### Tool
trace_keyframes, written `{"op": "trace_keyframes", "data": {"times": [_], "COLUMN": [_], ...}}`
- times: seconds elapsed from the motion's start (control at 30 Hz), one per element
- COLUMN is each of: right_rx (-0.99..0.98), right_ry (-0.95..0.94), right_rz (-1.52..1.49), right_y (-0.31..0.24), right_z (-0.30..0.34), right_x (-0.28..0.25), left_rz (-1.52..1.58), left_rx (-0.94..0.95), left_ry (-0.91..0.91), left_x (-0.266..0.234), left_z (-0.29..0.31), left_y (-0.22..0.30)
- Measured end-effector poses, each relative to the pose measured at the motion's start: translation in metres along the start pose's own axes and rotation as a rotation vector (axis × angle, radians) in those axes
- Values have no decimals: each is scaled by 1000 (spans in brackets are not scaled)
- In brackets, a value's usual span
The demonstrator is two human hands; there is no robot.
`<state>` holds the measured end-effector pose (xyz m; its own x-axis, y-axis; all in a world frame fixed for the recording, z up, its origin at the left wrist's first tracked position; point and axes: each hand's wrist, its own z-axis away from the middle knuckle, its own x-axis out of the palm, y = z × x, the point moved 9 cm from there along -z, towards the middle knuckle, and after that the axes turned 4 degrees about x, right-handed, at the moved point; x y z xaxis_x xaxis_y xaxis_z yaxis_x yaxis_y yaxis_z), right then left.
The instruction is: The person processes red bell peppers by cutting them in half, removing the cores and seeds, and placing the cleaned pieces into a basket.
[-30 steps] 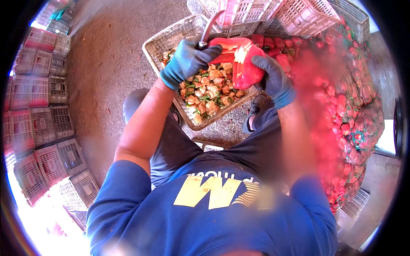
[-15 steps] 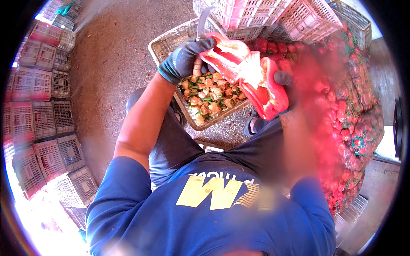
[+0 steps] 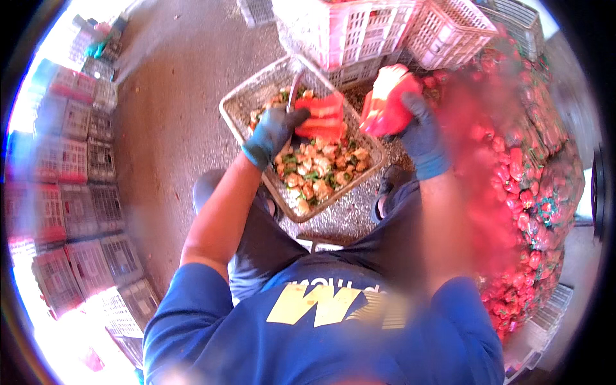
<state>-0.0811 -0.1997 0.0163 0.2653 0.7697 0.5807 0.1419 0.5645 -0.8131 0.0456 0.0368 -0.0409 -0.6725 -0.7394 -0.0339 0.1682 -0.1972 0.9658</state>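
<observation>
Two pieces of red bell pepper are in my gloved hands, one in each. My left hand [image 3: 277,133] is closed on a red pepper half [image 3: 321,119], its cut ribs showing, and on a knife whose curved blade [image 3: 295,88] points away from me. Both are over a shallow crate [image 3: 239,130] holding pepper cores with green stems [image 3: 324,168]. To the right, beyond the crate's edge, my right hand [image 3: 425,136] grips the other pepper half [image 3: 389,106], its pale inside partly showing. The fingers under each piece are hidden.
Pink and white plastic crates [image 3: 375,35] stand just past the shallow crate. A large heap of red peppers [image 3: 513,173], some in net sacks, fills my right side. Stacked crates [image 3: 80,208] line the far left. A blurred smear covers part of the right side.
The opened pepper, held between both hands before, is now in two separate pieces. My left hand has come down over the crate of cores; my right hand has moved up slightly.
</observation>
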Motion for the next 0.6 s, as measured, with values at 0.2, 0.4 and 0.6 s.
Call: {"op": "trace_keyframes", "data": {"times": [0.2, 0.4, 0.6], "right_rx": [36, -33, -116], "right_ry": [-167, -206, -166], "right_rz": [133, 76, -10], "right_y": [-4, -10, -21], "right_z": [9, 2, 0], "right_x": [26, 31, 27], "left_rz": [-342, -5, -58], "left_rx": [-278, 374, 408], "left_ry": [-56, 121, -36], "left_x": [9, -14, 23], "left_z": [5, -63, -66], "left_y": [-37, 106, 159]}}
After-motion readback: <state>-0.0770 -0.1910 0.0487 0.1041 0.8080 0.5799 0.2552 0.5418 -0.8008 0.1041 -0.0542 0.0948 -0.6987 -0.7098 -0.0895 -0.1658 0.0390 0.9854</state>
